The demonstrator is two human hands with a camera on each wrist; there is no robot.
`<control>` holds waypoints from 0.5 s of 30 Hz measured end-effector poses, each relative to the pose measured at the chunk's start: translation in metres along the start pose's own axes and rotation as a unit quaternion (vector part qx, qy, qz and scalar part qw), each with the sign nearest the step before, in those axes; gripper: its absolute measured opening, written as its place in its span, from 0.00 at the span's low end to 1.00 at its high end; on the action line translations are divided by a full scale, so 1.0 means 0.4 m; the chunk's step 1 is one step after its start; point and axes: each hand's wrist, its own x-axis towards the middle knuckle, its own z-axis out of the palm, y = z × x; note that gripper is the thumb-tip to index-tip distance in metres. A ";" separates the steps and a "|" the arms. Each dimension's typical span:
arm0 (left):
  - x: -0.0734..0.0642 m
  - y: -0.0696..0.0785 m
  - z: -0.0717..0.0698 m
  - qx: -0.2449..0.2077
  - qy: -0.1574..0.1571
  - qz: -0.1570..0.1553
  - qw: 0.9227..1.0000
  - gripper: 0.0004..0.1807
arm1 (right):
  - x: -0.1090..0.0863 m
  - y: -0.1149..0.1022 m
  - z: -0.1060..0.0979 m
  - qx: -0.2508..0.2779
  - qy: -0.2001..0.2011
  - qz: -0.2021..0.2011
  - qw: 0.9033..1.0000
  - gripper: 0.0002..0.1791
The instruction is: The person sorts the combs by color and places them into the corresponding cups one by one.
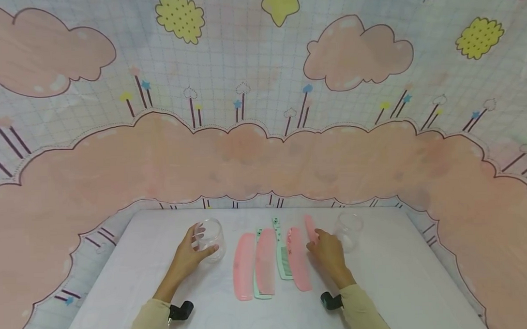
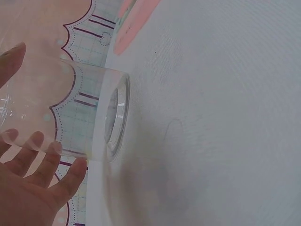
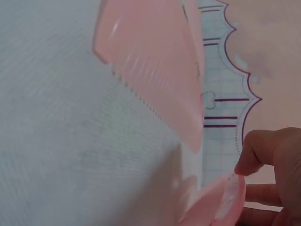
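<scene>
Near the far edge of the white tabletop (image 1: 416,285), left of its middle, the left hand (image 1: 190,254) curls fingers and thumb round a clear, cylindrical cup (image 1: 211,234). Right of that edge's middle, the right hand (image 1: 328,254) pinches a curved pink plastic comb (image 1: 309,224). Between the hands, three broad pink combs (image 1: 245,267) and two pale green combs (image 1: 276,229) lie roughly side by side, some overlapping. A second clear cup (image 1: 349,229) stands just beside the right hand, toward the far right corner.
</scene>
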 end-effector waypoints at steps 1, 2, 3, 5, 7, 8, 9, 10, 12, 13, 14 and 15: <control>0.000 0.000 0.000 0.000 0.000 0.001 1.000 0.53 | 0.001 0.002 -0.002 -0.001 0.006 -0.007 1.000 0.26; 0.001 -0.001 0.000 0.000 0.000 0.001 1.000 0.53 | 0.001 0.003 -0.003 -0.002 0.013 -0.011 1.000 0.25; 0.001 -0.002 0.001 0.000 0.000 0.002 1.000 0.53 | 0.002 0.004 -0.005 -0.005 0.021 -0.015 1.000 0.24; 0.002 -0.003 0.001 -0.001 0.001 0.003 1.000 0.53 | 0.003 0.008 -0.006 -0.004 0.037 -0.018 0.999 0.21; 0.004 -0.005 0.002 -0.001 0.003 0.004 1.000 0.53 | 0.003 0.013 -0.007 -0.005 0.053 -0.017 0.998 0.19; 0.004 -0.006 0.003 -0.001 0.004 0.004 1.000 0.53 | 0.002 0.015 -0.008 -0.004 0.059 -0.015 0.998 0.17; 0.004 -0.006 0.003 0.000 0.005 0.004 1.000 0.53 | 0.001 0.017 -0.008 -0.004 0.064 -0.014 0.998 0.16; 0.004 -0.006 0.004 -0.001 0.007 0.005 1.000 0.53 | 0.001 0.020 -0.008 -0.001 0.069 -0.011 0.998 0.15; 0.004 -0.006 0.005 -0.002 0.009 0.006 1.000 0.53 | -0.002 0.023 -0.009 0.002 0.080 -0.012 0.997 0.13; -0.001 -0.005 0.006 -0.003 0.011 0.007 1.000 0.53 | -0.004 0.025 -0.010 0.005 0.083 -0.014 0.996 0.12; -0.006 -0.005 0.007 -0.004 0.013 0.008 1.000 0.52 | -0.007 0.027 -0.012 0.008 0.087 -0.017 0.996 0.11; -0.010 -0.005 0.008 -0.005 0.015 0.009 1.000 0.52 | -0.010 0.029 -0.014 0.011 0.090 -0.019 0.996 0.10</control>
